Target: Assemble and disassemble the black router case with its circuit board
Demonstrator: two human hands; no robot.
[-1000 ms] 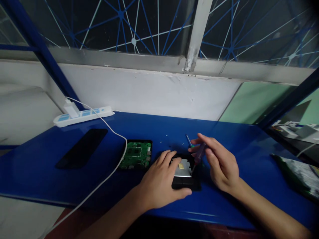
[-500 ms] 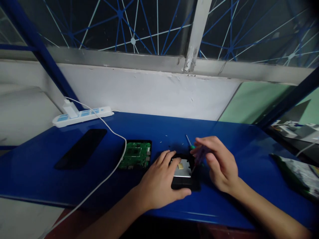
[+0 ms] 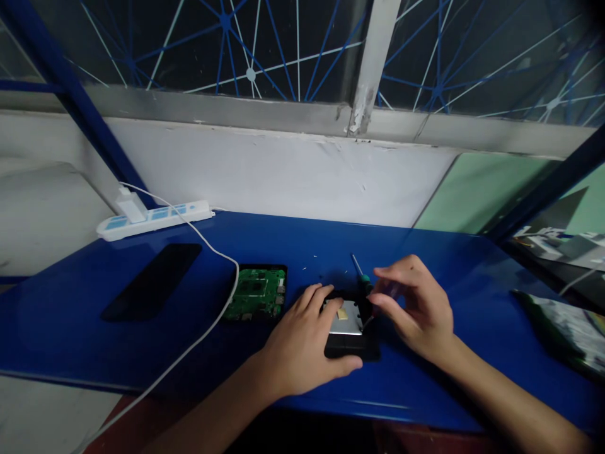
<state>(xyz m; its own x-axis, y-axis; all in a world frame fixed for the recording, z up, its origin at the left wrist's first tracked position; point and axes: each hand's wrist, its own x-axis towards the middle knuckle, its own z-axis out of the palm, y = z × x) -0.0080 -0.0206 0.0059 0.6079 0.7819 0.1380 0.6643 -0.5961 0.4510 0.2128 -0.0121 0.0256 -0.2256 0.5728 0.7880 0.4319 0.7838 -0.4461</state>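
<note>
My left hand (image 3: 302,350) lies flat on a small black device (image 3: 352,345) with a silver metal plate (image 3: 345,318) in its open top, pressing it to the blue table (image 3: 142,353). My right hand (image 3: 418,309) holds a small screwdriver with a translucent purple handle (image 3: 378,291), tip down at the plate's right edge. A second screwdriver with a green collar (image 3: 359,272) lies on the table just behind the device.
A green circuit board in a black shell (image 3: 258,295) sits left of the device. A black phone (image 3: 154,280) lies further left. A white power strip (image 3: 154,219) with a plugged charger and white cable (image 3: 208,328) runs across. A foil bag (image 3: 562,331) is at the right.
My right hand has dropped lower and its fingers have curled over the screwdriver handle, turning it. My left hand and the device have stayed put.
</note>
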